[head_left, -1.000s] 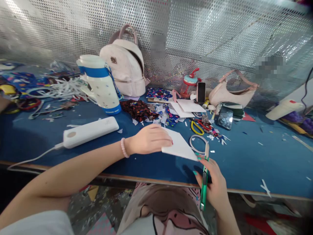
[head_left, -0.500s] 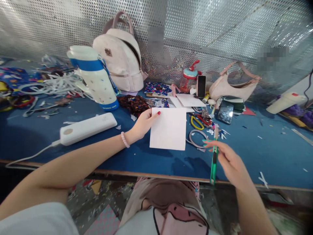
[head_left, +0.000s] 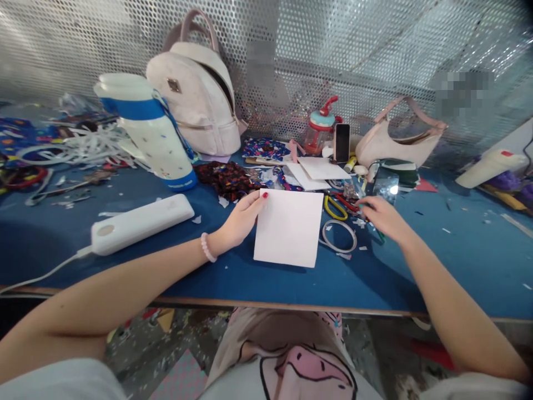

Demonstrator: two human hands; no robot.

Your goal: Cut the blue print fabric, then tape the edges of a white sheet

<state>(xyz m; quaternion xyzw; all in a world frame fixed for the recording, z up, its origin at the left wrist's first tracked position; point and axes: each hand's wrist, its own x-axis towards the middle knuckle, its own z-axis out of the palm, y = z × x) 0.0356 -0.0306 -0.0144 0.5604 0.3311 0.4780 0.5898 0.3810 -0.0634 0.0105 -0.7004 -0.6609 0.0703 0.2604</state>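
My left hand (head_left: 241, 219) pinches the left edge of a white square card (head_left: 287, 226) and holds it tilted up over the blue table (head_left: 437, 266). My right hand (head_left: 381, 216) reaches out to the right of the card, fingers closed around a green utility knife (head_left: 380, 235) of which only a short bit shows under the hand. The hand hovers over a heap of small tools with red and yellow handles (head_left: 339, 204). A thin ring (head_left: 339, 236) lies between card and hand.
A white power bank (head_left: 139, 222) with its cable lies at left, a white and blue bottle (head_left: 145, 130) and a pale backpack (head_left: 200, 103) behind it. A phone (head_left: 342, 141), a pink bag (head_left: 397, 141), paper scraps and patterned cloth crowd the back by the perforated metal wall.
My left hand lifted the card off the table and turned it upright. My right hand carried the green knife from the near table edge forward to the tool heap.
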